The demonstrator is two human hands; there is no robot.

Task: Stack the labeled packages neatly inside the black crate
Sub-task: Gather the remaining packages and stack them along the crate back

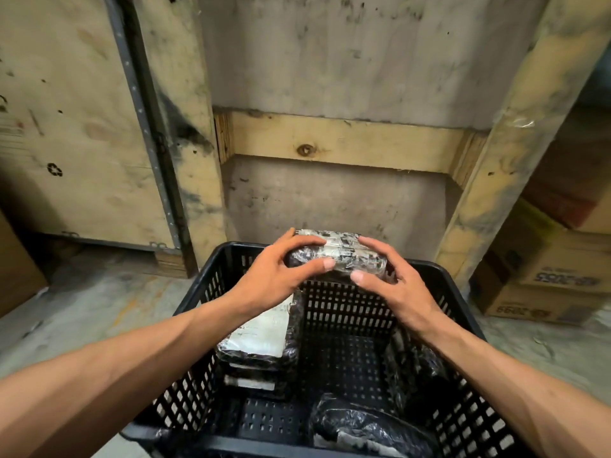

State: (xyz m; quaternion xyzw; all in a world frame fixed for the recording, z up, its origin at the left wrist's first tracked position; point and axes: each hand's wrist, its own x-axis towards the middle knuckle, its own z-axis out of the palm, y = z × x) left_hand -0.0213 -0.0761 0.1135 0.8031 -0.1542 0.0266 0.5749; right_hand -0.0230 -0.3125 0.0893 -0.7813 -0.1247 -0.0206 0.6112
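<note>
A black slotted crate [443,292] stands on the floor in front of me. Both hands hold one black-wrapped package with a white label [344,252] above the crate's far rim. My left hand [274,276] grips its left end and my right hand [396,285] grips its right end. Inside the crate, a stack of labeled packages [264,338] lies along the left wall. Another wrapped package [413,361] leans against the right wall, and one more [363,424] lies at the near side.
Plywood crates [72,127] and a wooden frame [344,140] rise close behind the black crate. Cardboard boxes [545,279] are stacked at the right, and a box corner [16,269] shows at the left. The floor is bare concrete [92,299].
</note>
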